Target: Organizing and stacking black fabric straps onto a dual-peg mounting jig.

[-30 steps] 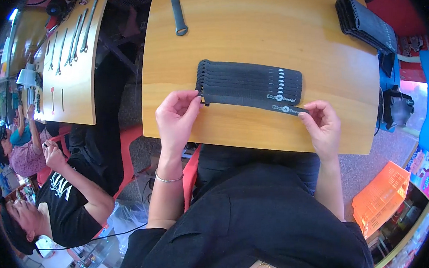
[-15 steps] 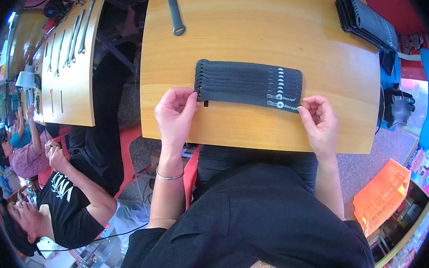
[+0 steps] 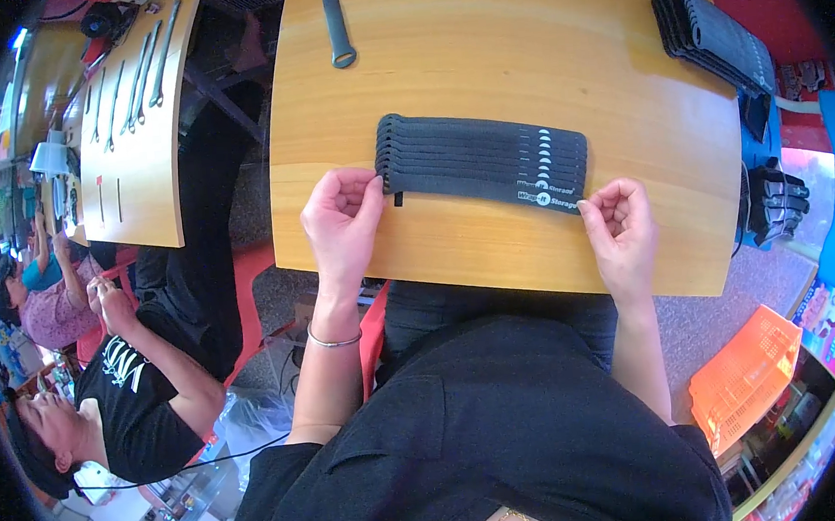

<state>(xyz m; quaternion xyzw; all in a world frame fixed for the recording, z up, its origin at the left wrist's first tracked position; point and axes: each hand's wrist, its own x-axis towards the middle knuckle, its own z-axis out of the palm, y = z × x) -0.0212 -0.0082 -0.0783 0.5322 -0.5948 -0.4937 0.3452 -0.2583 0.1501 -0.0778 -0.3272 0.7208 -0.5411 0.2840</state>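
In front of me on the wooden table lies a row of black hook-and-loop straps, overlapped like a fan, with round-eyed ends at the left and pale printing at the right. My left hand pinches the near strap's eyed end between thumb and fingertips. At the opposite end, my right hand has its thumb and a curled forefinger closed on the near strap's corner. A short black tab sticks out beneath the row, beside my left fingers.
One loose black strap lies at the table's far left. Stacked black straps sit by the far right edge. A co-worker sits at my left, near another table with several straps. An orange basket stands low at right.
The straps have shifted very slightly away from me and to the left. My right hand has edged upward with them; both hands keep their pinch.
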